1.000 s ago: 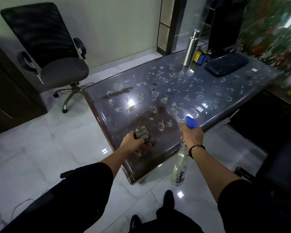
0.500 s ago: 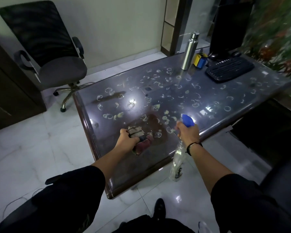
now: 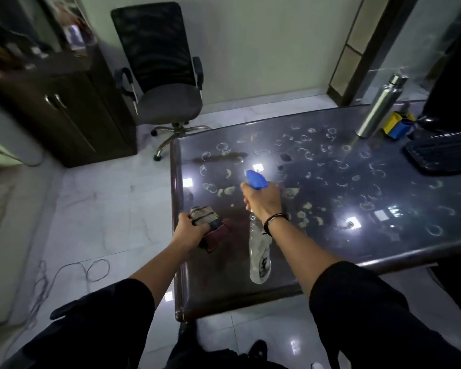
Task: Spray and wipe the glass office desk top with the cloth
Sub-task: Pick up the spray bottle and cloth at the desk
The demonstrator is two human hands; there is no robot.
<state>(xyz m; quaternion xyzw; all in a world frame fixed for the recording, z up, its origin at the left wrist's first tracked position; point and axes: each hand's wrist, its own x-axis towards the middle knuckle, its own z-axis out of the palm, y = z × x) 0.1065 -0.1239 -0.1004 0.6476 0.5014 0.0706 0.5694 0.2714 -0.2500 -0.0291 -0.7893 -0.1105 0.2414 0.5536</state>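
The dark glass desk top (image 3: 330,243) fills the right half of the view, dotted with many whitish spray blotches across its middle and far side. My left hand (image 3: 189,231) presses a bunched cloth (image 3: 209,226), grey and dark red, onto the glass near the left edge. My right hand (image 3: 262,199) grips the neck of a clear spray bottle (image 3: 258,257) with a blue trigger head (image 3: 256,179). The nozzle points away over the desk, and the bottle hangs slanted above the near glass.
A steel flask (image 3: 381,105), yellow and blue holders (image 3: 397,126), a black keyboard (image 3: 442,153) and a monitor base stand at the far right. A grey office chair (image 3: 168,94) and a dark cabinet (image 3: 72,113) stand on the tiled floor to the left. Cables (image 3: 64,275) lie on the floor.
The view has swung left, showing the cabinet and the desk's left edge. The spray bottle now hangs over the glass instead of beyond the front edge. My left hand stays on the cloth.
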